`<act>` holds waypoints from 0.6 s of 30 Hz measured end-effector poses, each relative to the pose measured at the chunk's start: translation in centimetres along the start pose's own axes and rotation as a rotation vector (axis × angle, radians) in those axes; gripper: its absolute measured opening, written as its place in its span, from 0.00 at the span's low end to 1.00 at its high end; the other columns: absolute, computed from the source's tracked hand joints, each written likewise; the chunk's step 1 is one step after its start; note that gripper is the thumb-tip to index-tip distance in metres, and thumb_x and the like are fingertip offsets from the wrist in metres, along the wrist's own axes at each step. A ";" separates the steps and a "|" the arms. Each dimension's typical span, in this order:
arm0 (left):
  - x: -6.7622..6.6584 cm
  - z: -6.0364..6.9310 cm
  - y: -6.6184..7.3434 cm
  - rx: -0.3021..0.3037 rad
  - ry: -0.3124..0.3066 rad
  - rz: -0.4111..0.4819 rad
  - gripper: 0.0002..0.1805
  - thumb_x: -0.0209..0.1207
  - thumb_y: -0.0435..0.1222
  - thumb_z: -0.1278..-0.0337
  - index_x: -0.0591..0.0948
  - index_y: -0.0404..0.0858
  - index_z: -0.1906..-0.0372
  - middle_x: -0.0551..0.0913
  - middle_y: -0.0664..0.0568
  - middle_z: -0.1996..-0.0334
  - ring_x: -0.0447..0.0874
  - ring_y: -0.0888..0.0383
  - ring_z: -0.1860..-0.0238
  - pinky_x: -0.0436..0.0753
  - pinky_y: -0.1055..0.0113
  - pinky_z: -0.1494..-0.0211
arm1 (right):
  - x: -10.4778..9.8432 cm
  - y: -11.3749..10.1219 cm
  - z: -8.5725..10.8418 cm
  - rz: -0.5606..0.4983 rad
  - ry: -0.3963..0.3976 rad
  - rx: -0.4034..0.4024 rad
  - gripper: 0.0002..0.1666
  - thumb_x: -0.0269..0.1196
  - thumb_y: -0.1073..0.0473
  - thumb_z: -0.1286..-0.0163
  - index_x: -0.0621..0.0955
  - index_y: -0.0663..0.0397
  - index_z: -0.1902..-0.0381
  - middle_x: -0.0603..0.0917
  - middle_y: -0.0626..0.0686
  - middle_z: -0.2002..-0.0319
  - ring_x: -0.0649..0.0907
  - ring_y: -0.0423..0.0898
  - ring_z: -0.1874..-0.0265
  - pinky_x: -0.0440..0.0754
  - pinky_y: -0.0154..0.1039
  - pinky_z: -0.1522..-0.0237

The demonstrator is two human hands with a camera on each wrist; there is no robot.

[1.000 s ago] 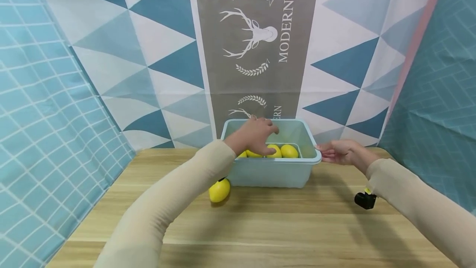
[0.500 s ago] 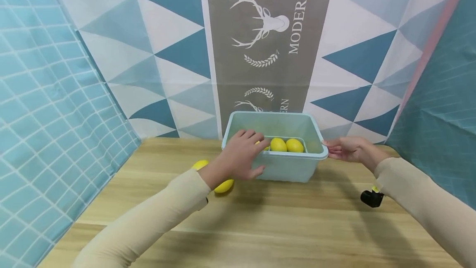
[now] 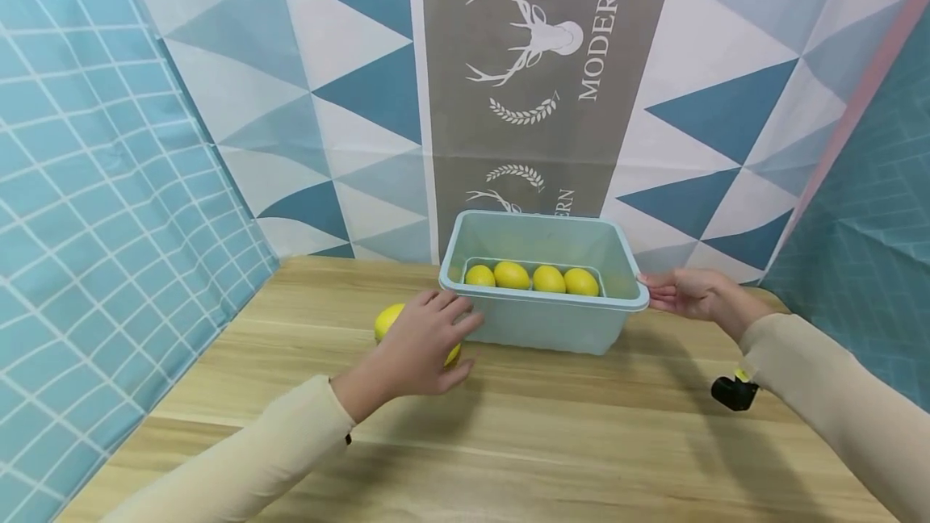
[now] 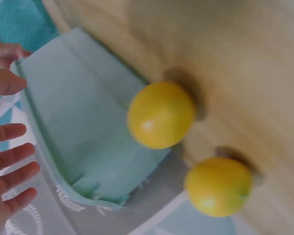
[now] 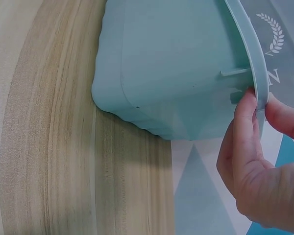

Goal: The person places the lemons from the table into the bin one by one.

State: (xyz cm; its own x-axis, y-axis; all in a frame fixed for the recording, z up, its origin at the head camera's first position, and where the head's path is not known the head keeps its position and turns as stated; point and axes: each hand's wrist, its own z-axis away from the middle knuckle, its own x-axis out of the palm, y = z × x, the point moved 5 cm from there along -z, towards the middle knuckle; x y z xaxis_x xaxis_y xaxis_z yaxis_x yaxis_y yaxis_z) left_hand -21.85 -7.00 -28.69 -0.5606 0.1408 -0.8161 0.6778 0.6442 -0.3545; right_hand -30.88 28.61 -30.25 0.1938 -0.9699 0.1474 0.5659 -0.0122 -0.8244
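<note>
A light blue plastic bin (image 3: 541, 325) stands at the back of the table, several yellow lemons (image 3: 548, 278) lined up on its floor. My right hand (image 3: 690, 294) pinches the rim at its right end, thumb and fingers on either side in the right wrist view. My left hand (image 3: 424, 339) hovers in front of the bin's left end with fingers apart and nothing in them. Below it two lemons lie on the table: one (image 3: 388, 320) left of the hand, the other (image 3: 454, 356) mostly hidden by it. The left wrist view shows both lemons whole, the closer one (image 4: 161, 115) beside the bin.
The wooden table (image 3: 523, 442) reaches a patterned backdrop (image 3: 349, 127) behind the bin. Blue tile-print cloth (image 3: 87, 184) hangs on the left, teal cloth (image 3: 865, 265) on the right. A small black device (image 3: 734, 391) shows below the right sleeve.
My left hand has come out from over the bin, moving left and toward me to above the table lemons. The right hand stays on the rim. The head view has tilted down.
</note>
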 end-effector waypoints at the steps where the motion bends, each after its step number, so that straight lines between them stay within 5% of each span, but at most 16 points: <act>1: 0.2 0.5 0.1 0.008 -0.001 -0.006 0.25 0.61 0.55 0.52 0.78 0.47 0.50 0.79 0.55 0.57 0.75 0.55 0.55 0.77 0.61 0.51 | 0.0 -0.1 0.0 0.002 0.003 -0.003 0.08 0.61 0.62 0.32 0.84 0.52 0.72 0.87 0.49 0.70 0.87 0.39 0.66 0.87 0.30 0.57; 7: 1.5 2.4 -0.1 -0.057 -0.059 0.001 0.23 0.59 0.56 0.51 0.78 0.48 0.53 0.79 0.54 0.58 0.75 0.55 0.57 0.79 0.59 0.51 | -0.2 -0.1 0.2 0.007 0.004 -0.010 0.07 0.62 0.62 0.33 0.84 0.52 0.71 0.86 0.49 0.69 0.86 0.39 0.66 0.87 0.30 0.56; 18: 4.8 3.5 -2.1 -0.315 -0.223 0.022 0.32 0.63 0.59 0.56 0.77 0.41 0.50 0.79 0.50 0.60 0.75 0.52 0.57 0.77 0.57 0.54 | -0.2 -0.1 0.0 0.005 -0.011 -0.018 0.08 0.61 0.63 0.33 0.84 0.50 0.72 0.86 0.48 0.70 0.86 0.39 0.66 0.87 0.30 0.56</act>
State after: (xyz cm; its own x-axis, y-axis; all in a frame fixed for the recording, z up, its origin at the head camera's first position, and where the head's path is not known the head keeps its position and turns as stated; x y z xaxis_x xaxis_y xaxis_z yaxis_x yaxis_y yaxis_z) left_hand -24.32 -10.30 -33.46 -0.4064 0.0123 -0.9136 0.4898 0.8470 -0.2065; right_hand -30.97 28.76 -30.13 0.2050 -0.9673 0.1490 0.5506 -0.0119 -0.8347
